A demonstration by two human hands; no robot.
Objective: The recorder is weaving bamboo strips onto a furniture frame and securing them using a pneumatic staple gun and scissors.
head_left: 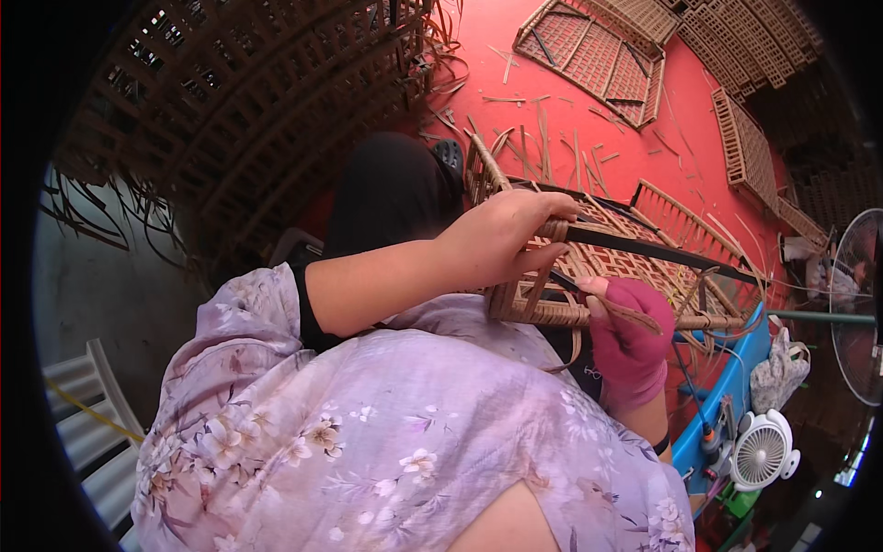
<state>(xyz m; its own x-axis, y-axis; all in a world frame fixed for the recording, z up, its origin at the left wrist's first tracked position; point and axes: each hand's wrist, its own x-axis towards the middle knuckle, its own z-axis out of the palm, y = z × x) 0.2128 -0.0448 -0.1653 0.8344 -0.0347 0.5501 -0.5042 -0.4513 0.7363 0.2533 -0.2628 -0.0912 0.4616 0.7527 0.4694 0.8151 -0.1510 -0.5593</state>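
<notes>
A woven rattan basket or tray (635, 248) with black bars across it rests tilted over my lap. My left hand (510, 235) curls round its near upper edge, where a strip is wound about the frame; thumb and fingers close on that spot. My right hand (630, 340) wears a pink fingerless glove and sits lower, at the near side of the rim. Its thumb and fingers pinch a flat rattan strip (635, 317), whose tail runs across the glove. Part of the right fingers is hidden behind the glove and strip.
Stacked woven rattan pieces (248, 101) rise at the left. More woven trays (598, 60) lie on the red floor (487, 64) among scattered strip offcuts. At right are a blue bench (759, 336), a small white fan (763, 451) and a large fan (860, 308).
</notes>
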